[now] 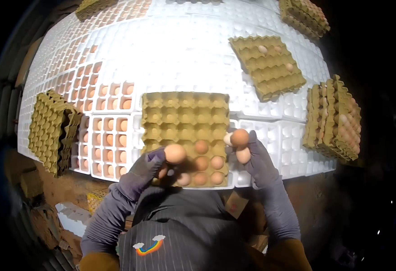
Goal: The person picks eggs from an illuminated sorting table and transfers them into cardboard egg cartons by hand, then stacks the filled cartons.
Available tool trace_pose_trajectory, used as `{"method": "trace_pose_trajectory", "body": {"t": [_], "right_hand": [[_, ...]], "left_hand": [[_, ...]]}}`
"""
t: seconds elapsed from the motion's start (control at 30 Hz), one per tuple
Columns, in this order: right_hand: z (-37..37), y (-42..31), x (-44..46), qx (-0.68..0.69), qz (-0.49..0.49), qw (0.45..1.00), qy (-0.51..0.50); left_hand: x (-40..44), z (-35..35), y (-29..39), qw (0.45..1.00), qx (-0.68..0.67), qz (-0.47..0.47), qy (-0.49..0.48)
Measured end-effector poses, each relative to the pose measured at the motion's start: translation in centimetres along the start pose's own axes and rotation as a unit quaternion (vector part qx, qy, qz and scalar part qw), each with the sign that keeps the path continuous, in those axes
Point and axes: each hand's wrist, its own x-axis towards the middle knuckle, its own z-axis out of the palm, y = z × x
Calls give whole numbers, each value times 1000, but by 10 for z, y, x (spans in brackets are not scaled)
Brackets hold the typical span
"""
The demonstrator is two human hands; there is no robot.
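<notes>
Eggs point(240, 137), seemingly three, sit in the right hand point(262, 166).

Left hand point(143, 170): mine, gloved, curled in a grip.
Right hand point(260, 163): gloved, gripping, well apart from my left.
Forearms point(106, 217): sleeved, both reaching forward and inward.

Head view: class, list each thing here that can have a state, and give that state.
Left hand: gloved, grip closed on an egg
Right hand: gloved, holding several eggs
Front brown tray: partly filled
Upper-right brown tray: mostly empty, few eggs
Left tray stack: no eggs showing
Right tray stack: eggs showing
Front-left white box: filled with eggs
</notes>
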Motion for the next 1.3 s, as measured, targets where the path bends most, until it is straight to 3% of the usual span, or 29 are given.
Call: {"method": "trace_pose_trajectory", "body": {"t": [0.03, 0.07, 0.13, 0.17, 0.27, 0.3, 0.33, 0.37, 0.4, 0.43, 0.47, 0.53, 0.6, 0.67, 0.73, 0.8, 0.87, 0.9, 1.0, 1.07, 1.13, 1.2, 1.27, 1.3], "right_hand": [[10, 0, 1, -22, -27, 999, 8], [22, -3, 5, 10, 0, 1000, 2], [35, 1, 18, -23, -24, 997, -65], [41, -1, 27, 11, -6, 996, -90], [83, -8, 57, 35, -22, 997, -57], [97, -14, 70, 43, -29, 998, -44], [108, -18, 91, -71, -95, 992, -50], [119, -22, 112, -182, -161, 969, -41], [131, -24, 138, -304, -294, 906, -33], [158, -34, 158, -369, -352, 860, 21], [182, -45, 174, -420, -331, 844, 49], [216, -48, 234, -523, -386, 756, 73], [245, -49, 284, -608, -423, 665, 93], [270, -53, 313, -699, -348, 618, 87], [288, -51, 332, -613, -389, 685, 60], [307, -48, 338, -616, -376, 692, -19], [325, -44, 343, -609, -340, 713, -67], [329, -46, 346, -600, -321, 730, -62], [320, -49, 371, -469, -398, 783, 87], [308, -55, 394, -436, -466, 760, 122], [298, -41, 411, -451, -451, 759, 133], [283, -37, 404, -413, -434, 792, 117], [269, -65, 342, -356, -449, 809, 128], [252, -73, 310, -309, -441, 831, 137]], "left_hand": [[-17, 15, 17, 969, -232, -77, 35], [-15, 5, 4, 949, -303, -80, 23], [-22, -3, -3, 961, -273, 6, 38], [-23, -14, 2, 955, -295, -22, 25], [-16, -71, 4, 986, -151, 49, 47], [-6, -94, 14, 990, -91, 30, 100], [2, -124, 10, 977, -10, 87, 194], [11, -156, 9, 936, 133, 178, 273], [22, -180, 25, 861, 270, 263, 340], [26, -196, 53, 831, 333, 224, 386], [31, -211, 82, 793, 393, 183, 428], [71, -272, 88, 588, 593, 282, 472], [107, -304, 93, 579, 629, 200, 479], [129, -324, 94, 627, 634, 122, 436], [139, -336, 95, 658, 585, 205, 429], [144, -335, 107, 684, 533, 282, 411], [158, -333, 127, 747, 503, 227, 370], [163, -338, 137, 778, 517, 155, 322], [183, -347, 137, 761, 504, 209, 350], [201, -339, 144, 792, 404, 301, 345], [236, -326, 138, 754, 351, 437, 344], [247, -315, 130, 747, 446, 381, 313], [265, -319, 108, 637, 569, 394, 339], [263, -318, 99, 625, 566, 413, 345]]}}
